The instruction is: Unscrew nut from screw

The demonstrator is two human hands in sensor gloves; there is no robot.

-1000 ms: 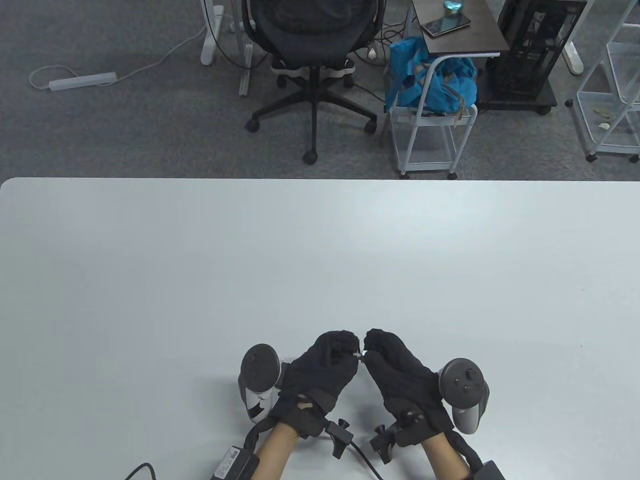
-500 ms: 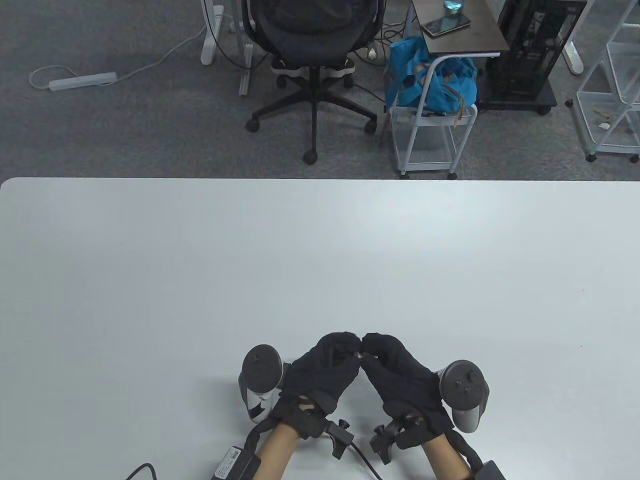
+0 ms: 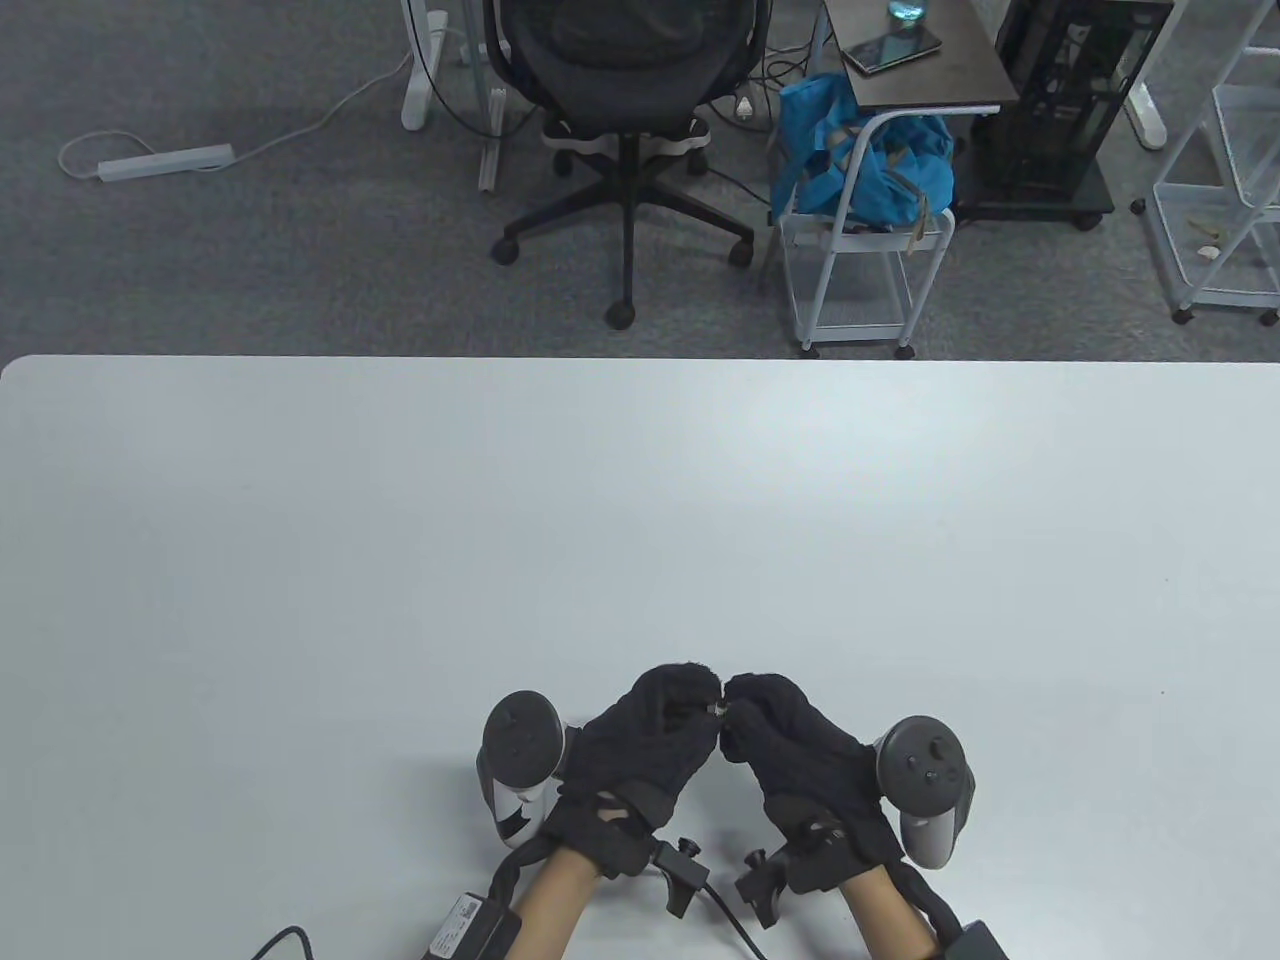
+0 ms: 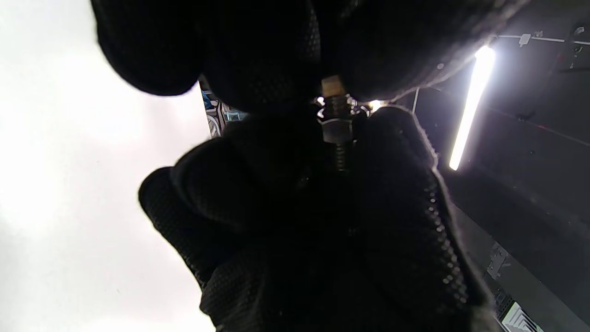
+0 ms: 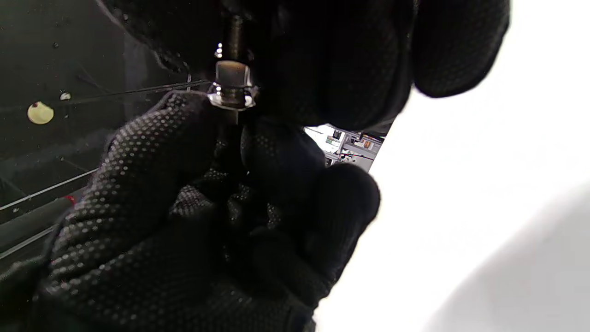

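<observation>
A small metal screw (image 4: 340,159) with a flanged nut (image 4: 336,125) is held in the air between both gloved hands, low over the white table (image 3: 640,520). In the table view it shows only as a glint (image 3: 716,709) between the fingertips. My left hand (image 3: 690,700) pinches the screw's end on the flange side. My right hand (image 3: 742,700) pinches around the nut (image 5: 230,78), and the thread (image 5: 235,32) runs on into its fingers. The screw's head is hidden.
The hands hover near the table's front edge at the middle. An office chair (image 3: 625,90), a cart with a blue bag (image 3: 860,170) and white racks (image 3: 1225,180) stand on the floor beyond the far edge.
Both hands stay together on the screw. The right hand's fingers have shifted slightly around the nut and its wrist has moved a little left. The left hand has barely moved.
</observation>
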